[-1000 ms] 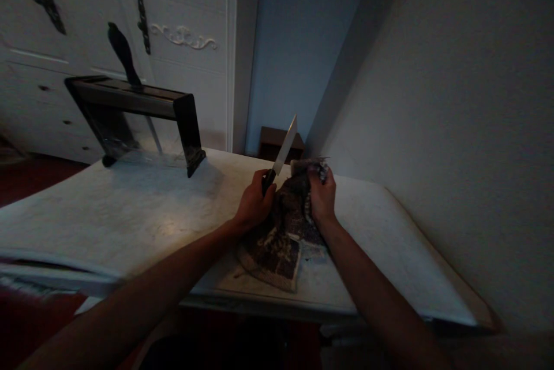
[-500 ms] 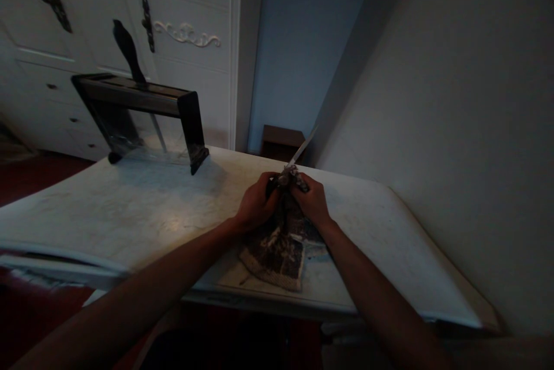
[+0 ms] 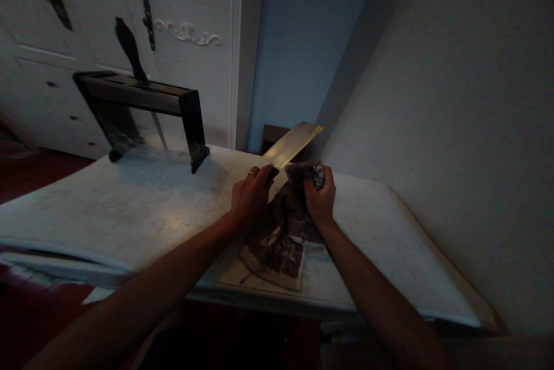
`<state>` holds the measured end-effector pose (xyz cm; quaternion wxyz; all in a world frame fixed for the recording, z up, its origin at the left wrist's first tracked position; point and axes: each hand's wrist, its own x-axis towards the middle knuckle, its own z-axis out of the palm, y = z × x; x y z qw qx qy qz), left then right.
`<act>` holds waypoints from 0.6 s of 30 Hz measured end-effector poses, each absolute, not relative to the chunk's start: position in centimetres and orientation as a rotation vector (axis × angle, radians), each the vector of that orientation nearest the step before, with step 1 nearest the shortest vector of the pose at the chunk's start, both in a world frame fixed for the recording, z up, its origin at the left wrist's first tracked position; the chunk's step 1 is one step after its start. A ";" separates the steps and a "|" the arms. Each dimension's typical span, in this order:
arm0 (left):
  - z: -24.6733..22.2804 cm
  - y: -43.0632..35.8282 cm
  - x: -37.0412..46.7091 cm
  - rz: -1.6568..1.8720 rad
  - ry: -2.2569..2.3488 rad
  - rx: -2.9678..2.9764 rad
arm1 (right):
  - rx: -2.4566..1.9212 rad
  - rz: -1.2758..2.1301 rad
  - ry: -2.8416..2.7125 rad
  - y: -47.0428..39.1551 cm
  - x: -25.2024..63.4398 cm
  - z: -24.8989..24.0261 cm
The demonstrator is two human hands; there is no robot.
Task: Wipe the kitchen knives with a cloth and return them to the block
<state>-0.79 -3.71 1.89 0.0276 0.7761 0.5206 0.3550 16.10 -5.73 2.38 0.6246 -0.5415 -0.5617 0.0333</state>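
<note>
A broad-bladed kitchen knife, a cleaver (image 3: 291,146), points away from me and up to the right, its flat side facing me. My left hand (image 3: 252,192) is closed around its dark handle. In my closed right hand (image 3: 320,195) is a bunched part of a dark patterned cloth (image 3: 277,251). The gathered end of the cloth is just below and right of the blade; the rest hangs down and spreads over the table's near side. Whether cloth and blade touch, I cannot tell.
A dark knife block (image 3: 138,96) with clear sides stands at the left on the white table (image 3: 182,208); one black-handled knife (image 3: 128,49) is in it. Behind are white cabinets (image 3: 190,70) and a small brown box-like piece (image 3: 272,134). A wall (image 3: 454,98) rises at the right.
The cleaver has turned from edge-on to flat side toward me. My hands have moved apart; the right one has drawn the cloth to the right, off the handle area.
</note>
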 end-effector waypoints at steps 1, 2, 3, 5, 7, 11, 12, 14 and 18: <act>1.9 -3.6 -0.9 1.030 1.609 2.442 | -1.218 0.025 -1.303 -5.8 16.0 2.2; 1.9 -3.6 -1.0 0.966 1.599 2.495 | -1.192 -0.029 -1.333 -5.9 15.9 2.1; 1.8 -3.5 -1.1 0.903 1.577 2.555 | -1.167 -0.087 -1.377 -5.9 15.9 2.0; 1.8 -3.6 -1.1 0.780 1.505 2.697 | -1.134 -0.198 -1.480 -5.8 15.9 1.8; 1.8 -3.7 -1.0 0.676 1.409 2.840 | -1.153 -0.266 -1.562 -5.6 16.1 1.8; 1.9 -4.0 -0.6 0.593 1.330 2.981 | -1.335 -0.235 -1.673 -5.3 16.5 2.0; 1.9 -4.0 -0.5 0.590 1.333 2.990 | -1.382 -0.221 -1.694 -5.2 16.6 2.1; 1.9 -4.0 -0.5 0.594 1.341 2.998 | -1.448 -0.200 -1.731 -5.0 16.8 2.1; 1.6 -3.7 -0.6 0.640 1.387 2.942 | -1.447 -0.106 -1.814 -4.9 17.1 2.4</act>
